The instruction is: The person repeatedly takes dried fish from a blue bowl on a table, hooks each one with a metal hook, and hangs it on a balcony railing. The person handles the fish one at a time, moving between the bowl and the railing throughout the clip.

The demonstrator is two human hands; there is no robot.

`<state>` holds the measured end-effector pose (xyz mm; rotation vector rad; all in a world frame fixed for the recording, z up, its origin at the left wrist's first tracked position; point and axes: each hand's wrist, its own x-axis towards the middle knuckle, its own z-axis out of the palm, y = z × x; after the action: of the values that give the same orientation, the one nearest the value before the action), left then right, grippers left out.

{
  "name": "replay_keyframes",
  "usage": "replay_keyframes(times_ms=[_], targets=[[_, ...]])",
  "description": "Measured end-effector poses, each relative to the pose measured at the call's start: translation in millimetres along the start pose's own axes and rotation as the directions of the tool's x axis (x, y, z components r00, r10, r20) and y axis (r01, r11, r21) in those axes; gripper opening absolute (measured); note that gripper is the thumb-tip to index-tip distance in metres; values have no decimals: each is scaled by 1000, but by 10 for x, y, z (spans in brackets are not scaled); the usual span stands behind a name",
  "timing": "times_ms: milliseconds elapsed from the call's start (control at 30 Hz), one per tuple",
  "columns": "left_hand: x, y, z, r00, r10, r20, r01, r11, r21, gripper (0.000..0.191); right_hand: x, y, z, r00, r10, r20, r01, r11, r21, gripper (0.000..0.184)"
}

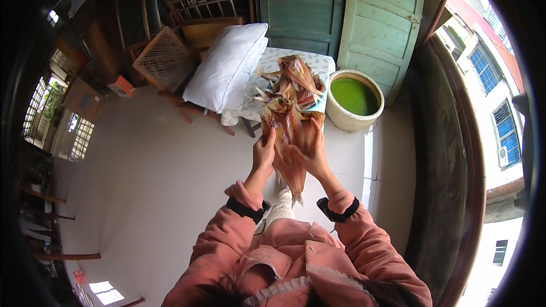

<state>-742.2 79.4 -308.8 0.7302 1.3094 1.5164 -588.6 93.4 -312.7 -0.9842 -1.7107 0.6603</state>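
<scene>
Between my two hands is a split, dried fish (286, 136), opened flat with its reddish-brown inner side up. Its head end points away from me and its tail hangs down toward my body. My left hand (263, 153) grips the left edge, thumb on top. On the right side, my right hand (315, 151) holds the other edge, with its thumb lying across the flesh. Just beyond lies a pile of more split dried fish (298, 74), on something light blue that is mostly covered. The pile rests on a table with a patterned cloth (318, 54).
White pillows (232, 66) lie at the table's left, near a wooden chair with a woven panel (160, 57). A round pale pot of green liquid (355, 96) stands right of the table. Green doors (379, 30) rise behind. A low wall (441, 149) runs along the right.
</scene>
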Motion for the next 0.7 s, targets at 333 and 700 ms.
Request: replay_keyframes(times_ms=[333,700], targets=[[1810,-109,499,903,-415,111,429,869,-246,57,1376,1057,196,976,-177,130,219,827,-518,98],[2285,-973,131,984,-157,82,85,826,557,84,1402,1811,732,957,140,255,60,762,-645,89]])
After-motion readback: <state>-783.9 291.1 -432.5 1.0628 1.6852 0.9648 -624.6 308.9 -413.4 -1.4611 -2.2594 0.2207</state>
